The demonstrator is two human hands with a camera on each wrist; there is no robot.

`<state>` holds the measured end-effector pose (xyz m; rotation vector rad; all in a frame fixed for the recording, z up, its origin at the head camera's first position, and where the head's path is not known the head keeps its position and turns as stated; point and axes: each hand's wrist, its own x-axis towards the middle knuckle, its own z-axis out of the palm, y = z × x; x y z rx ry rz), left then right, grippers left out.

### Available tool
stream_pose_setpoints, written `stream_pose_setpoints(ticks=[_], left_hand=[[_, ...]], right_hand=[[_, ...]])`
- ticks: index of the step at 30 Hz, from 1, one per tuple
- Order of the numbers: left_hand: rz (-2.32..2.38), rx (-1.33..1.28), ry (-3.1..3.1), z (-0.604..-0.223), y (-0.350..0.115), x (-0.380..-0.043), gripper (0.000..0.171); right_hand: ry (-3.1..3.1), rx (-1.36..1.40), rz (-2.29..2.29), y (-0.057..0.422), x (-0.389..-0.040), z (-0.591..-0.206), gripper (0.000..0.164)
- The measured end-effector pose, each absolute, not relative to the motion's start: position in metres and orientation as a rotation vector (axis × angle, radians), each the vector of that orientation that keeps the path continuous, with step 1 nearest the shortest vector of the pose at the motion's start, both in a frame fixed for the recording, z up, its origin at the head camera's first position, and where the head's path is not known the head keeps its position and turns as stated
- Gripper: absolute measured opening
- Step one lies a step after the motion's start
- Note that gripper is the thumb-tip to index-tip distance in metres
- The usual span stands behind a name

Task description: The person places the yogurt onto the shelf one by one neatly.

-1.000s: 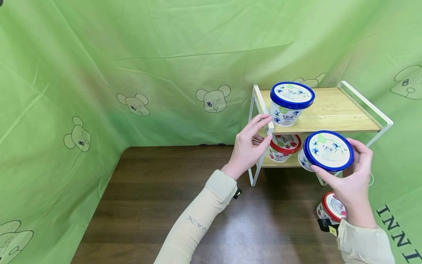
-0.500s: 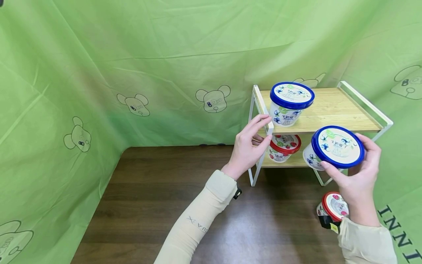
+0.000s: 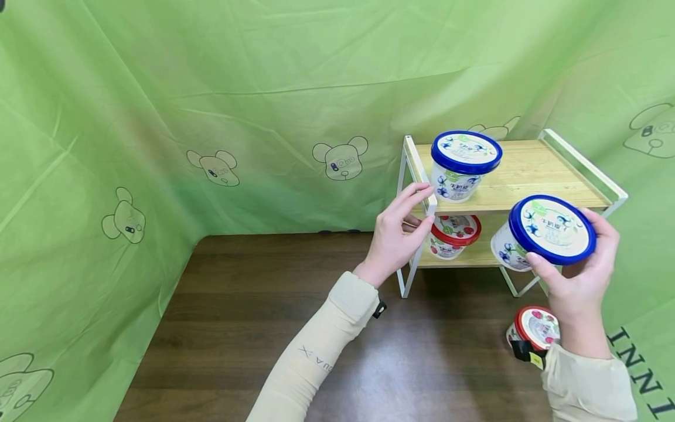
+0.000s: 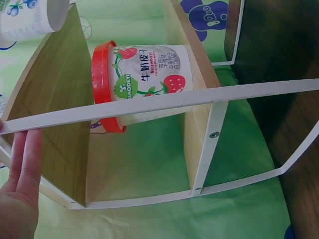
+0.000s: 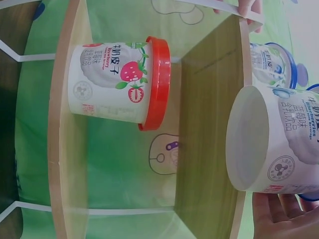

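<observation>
My right hand (image 3: 585, 287) grips a blue-lidded blueberry tub (image 3: 551, 230) from the right, thumb at its near side. The tub is tilted, in front of the upper board's front edge. In the right wrist view the tub's white base (image 5: 247, 139) faces left, with fingers beneath. My left hand (image 3: 395, 231) pinches the white metal frame (image 3: 432, 204) at the shelf's front left corner. Close to it, another blueberry tub (image 3: 457, 183) stands upright on the top board (image 3: 543, 176). Below, a red-lidded strawberry tub (image 4: 154, 72) stands on the lower board (image 3: 474, 259).
A second strawberry tub (image 3: 537, 327) is on the dark wooden surface (image 3: 295, 328) in front of the shelf, partly behind the right wrist's black strap (image 3: 522, 350). Green printed cloth (image 3: 263, 117) hangs behind and on both sides.
My right hand has carried the blueberry tub right and slightly up, away from the shelf's middle. More of the strawberry tub below now shows. My left hand has stayed on the frame.
</observation>
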<state>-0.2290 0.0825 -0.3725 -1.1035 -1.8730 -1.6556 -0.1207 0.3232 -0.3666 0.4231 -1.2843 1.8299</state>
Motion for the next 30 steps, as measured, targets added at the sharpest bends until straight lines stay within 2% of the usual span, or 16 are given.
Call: stream_pose_setpoints(ticks=[14, 30], left_hand=[[-1.667, -1.109, -1.867, -0.372, 0.082, -0.229, 0.047], [-1.669, -1.105, -1.873, -0.372, 0.082, -0.229, 0.047]], right_hand=[[-1.233, 0.417, 1.826, 0.321, -0.124, -0.355, 0.085], [-1.113, 0.43, 1.824, 0.31, -0.132, -0.325, 0.092]])
